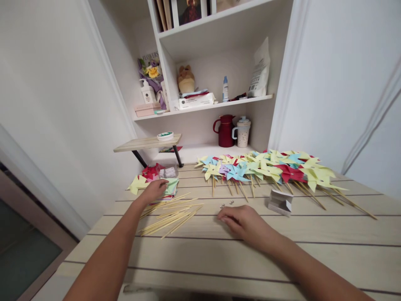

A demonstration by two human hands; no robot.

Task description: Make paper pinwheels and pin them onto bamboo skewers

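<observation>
The left hand (154, 190) is out at the far left of the table (328, 246), fingers curled down onto a stack of paper squares (171, 187) — touching the top sheet, though whether one is actually pinched cannot be told from here. The right hand (241, 220) lies flat and relaxed near the middle, fingers loosely together, holding nothing. Just beyond its fingertips sit a few small pins (227, 204).

Plenty looks done already: a long row of finished pinwheels (266, 169) fans across the back of the table, yellow, blue, red and purple, each on its stick, overlapping one another. Plenty seems left too, judging by the loose pile of bare sticks (171, 215) lying between the hands and the paper yet unused. A yellow cut piece (138, 183) and some red ones (151, 170) wait beside the stack.

The squares are thin, flat, greenish on top, neatly piled. A small white box (280, 202) stands open near the pinwheels, right of the pins.
</observation>
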